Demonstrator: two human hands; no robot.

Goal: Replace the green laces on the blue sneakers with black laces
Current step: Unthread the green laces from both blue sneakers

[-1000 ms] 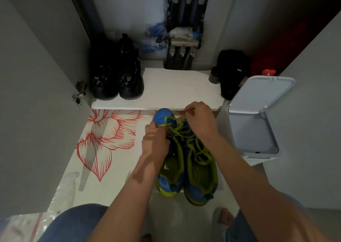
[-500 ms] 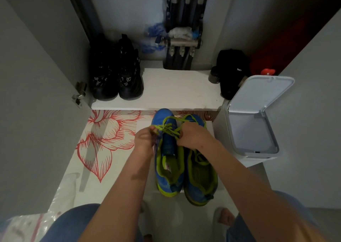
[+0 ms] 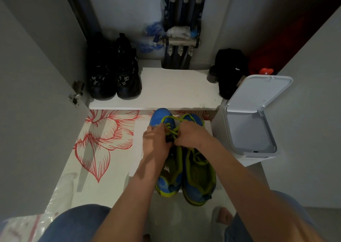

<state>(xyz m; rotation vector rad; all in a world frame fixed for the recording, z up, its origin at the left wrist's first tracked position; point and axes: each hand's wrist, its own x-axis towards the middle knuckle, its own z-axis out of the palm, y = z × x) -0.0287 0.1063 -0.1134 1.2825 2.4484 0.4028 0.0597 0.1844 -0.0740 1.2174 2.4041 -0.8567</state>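
Two blue sneakers with yellow-green trim stand side by side on a white sheet, toes pointing away from me: the left sneaker [image 3: 160, 116] and the right sneaker [image 3: 198, 177]. Green laces [image 3: 172, 119] run loose over the left sneaker's toe and across to the right one. My left hand [image 3: 156, 140] pinches the lace on the left side of the left sneaker's eyelets. My right hand [image 3: 190, 136] grips the lace on the other side, over the tongue. Both hands hide the middle of the left sneaker. No black laces are visible.
A white bin [image 3: 252, 131] with its lid up stands close on the right. Behind the sneakers is a white shelf [image 3: 175, 92] holding a pair of black shoes [image 3: 114, 75] and a black bag [image 3: 230, 72]. A red-flower mat [image 3: 103, 140] lies left. Grey cupboard doors flank both sides.
Both hands pulled back from the toe toward the middle of the left sneaker and came together over its eyelets, still holding the green lace.
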